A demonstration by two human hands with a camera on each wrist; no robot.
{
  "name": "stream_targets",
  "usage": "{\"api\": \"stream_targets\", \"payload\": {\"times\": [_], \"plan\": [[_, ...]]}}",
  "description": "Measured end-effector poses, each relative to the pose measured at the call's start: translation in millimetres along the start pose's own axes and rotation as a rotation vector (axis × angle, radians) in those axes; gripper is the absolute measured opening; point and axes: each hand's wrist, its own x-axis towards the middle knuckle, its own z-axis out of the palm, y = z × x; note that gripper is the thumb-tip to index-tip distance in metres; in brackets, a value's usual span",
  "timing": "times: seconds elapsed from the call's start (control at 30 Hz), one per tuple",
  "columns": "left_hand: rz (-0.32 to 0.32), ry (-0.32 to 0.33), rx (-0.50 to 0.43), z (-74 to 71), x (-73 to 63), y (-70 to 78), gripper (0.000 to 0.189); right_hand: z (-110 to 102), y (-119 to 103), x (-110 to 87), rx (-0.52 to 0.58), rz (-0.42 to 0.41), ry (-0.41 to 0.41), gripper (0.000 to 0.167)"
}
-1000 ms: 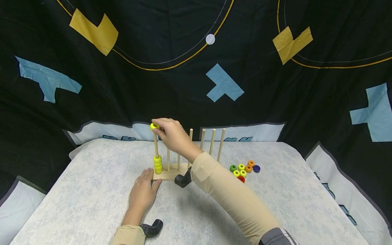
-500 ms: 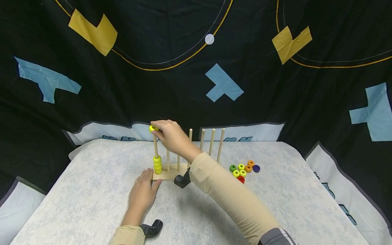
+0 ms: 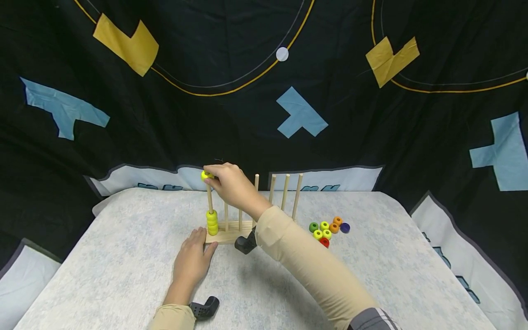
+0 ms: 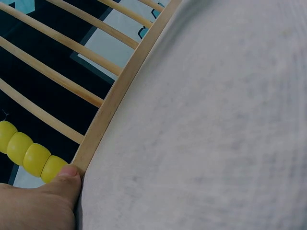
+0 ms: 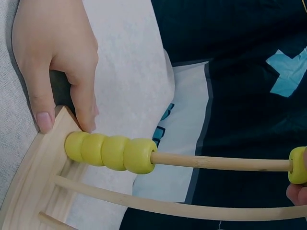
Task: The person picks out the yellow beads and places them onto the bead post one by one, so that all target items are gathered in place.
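1. In the head view, the light is bright and even over the pale table (image 3: 123,256), while the black cloth (image 3: 231,128) behind remains very dark.
2. A soft, grey shadow lies on the table below the right sleeve (image 3: 313,261), so the light seems to come from above.
3. The left wrist view is duller and greyish; there the table surface looks soft and blurred.
4. In the right wrist view, the yellow beads (image 5: 111,151) are quite sharp with gentle shading, and the lower rod (image 5: 192,209) appears curved, probably by lens distortion.

Head cam can't really see the tops of two wooden pegs (image 3: 226,216), right hand (image 3: 236,185) is in the way. Left wrist cam crops most of the left hand (image 4: 41,206).
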Motion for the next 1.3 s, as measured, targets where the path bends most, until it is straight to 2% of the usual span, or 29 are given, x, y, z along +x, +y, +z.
{"api": "stream_targets", "payload": {"times": [1.3], "plan": [[0.001, -0.005, 0.001, -1.5, -0.2, 1.1, 0.064, 0.4, 0.5, 1.1, -0.013, -0.028, 0.001, 0.036]]}}
